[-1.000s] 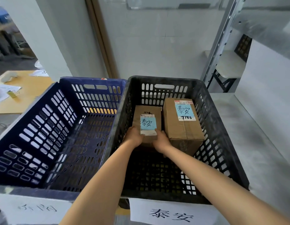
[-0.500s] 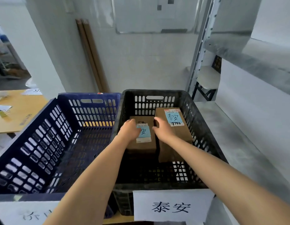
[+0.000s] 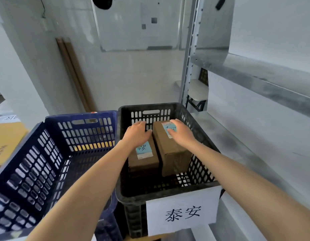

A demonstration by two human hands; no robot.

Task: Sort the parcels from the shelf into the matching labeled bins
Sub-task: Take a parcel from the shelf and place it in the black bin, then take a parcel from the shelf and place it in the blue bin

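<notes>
Two brown cardboard parcels with blue labels lie side by side in the black bin [image 3: 199, 129], which carries a white paper label [image 3: 182, 214] on its front. My left hand [image 3: 137, 134] lies over the far end of the smaller left parcel [image 3: 143, 159], fingers relaxed. My right hand [image 3: 181, 132] lies palm down on the taller right parcel [image 3: 169, 150], covering part of its label. Neither hand visibly grips a parcel. Whether the palms touch the boxes is hard to tell.
A blue bin [image 3: 51, 153] stands against the black bin's left side, with no parcels visible in it. A grey metal shelf [image 3: 255, 153] runs along the right with its upright post [image 3: 189, 66] behind the black bin. A wooden table [image 3: 6, 138] sits far left.
Both hands have slid from the near end of the left parcel toward the back of the bin; the right hand crossed onto the right parcel. The camera tilted up.
</notes>
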